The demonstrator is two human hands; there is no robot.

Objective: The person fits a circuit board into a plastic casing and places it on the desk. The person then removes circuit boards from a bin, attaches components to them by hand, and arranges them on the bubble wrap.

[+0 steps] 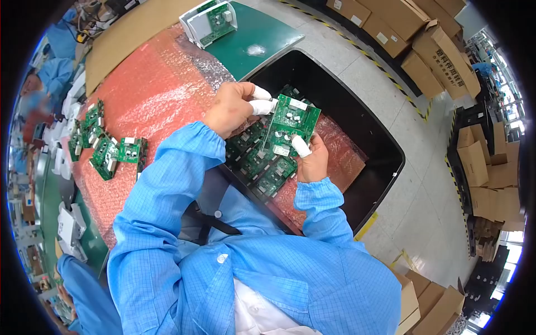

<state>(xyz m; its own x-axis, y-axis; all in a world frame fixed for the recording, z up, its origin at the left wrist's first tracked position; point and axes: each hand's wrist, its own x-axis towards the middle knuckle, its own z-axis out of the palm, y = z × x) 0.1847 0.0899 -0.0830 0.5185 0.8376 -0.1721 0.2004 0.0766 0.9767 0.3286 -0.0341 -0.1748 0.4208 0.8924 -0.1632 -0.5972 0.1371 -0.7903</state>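
Over the black bin [363, 120], close to the centre of the view, both hands are clamped on one green circuit board [293, 118], which is held tilted with its component side showing. The left hand [230, 106], at the board's 10 o'clock, pinches its edge between thumb and finger, both with white coverings. The right hand [314, 161] grips it at 5 o'clock, a white-covered thumb on its face and the fingers partly hidden behind.

Below the held board, toward the bin's 9 o'clock side, lie many more green boards [274, 177]; toward 4 o'clock, pink bubble wrap [338, 148] lines part of the bin. At the view's 10 o'clock, a pink bubble sheet [131, 84] covers part of the green table [268, 29], with a group of loose boards [106, 146] on it at 9 o'clock. Near 11 o'clock, a white housing [195, 30] stands on the table with a green board in it. Cardboard boxes [446, 64] are stacked at 2 o'clock, beyond the pale floor [421, 178]
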